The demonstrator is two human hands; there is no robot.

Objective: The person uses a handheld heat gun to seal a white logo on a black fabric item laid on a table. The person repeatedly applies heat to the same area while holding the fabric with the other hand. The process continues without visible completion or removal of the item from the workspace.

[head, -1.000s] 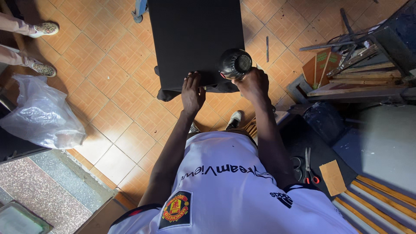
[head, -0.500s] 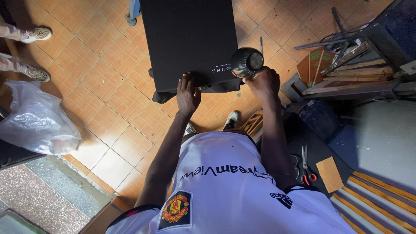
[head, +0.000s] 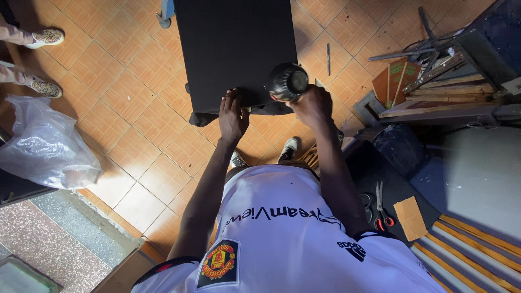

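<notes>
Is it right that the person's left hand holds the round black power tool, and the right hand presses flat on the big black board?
No, the hands are swapped. In the head view, the right hand holds the round black power tool, and the left hand presses flat on the big black board.

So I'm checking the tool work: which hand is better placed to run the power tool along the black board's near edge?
Probably the right hand: it grips the power tool at the black board. The left hand lies flat, steadying it.
</notes>
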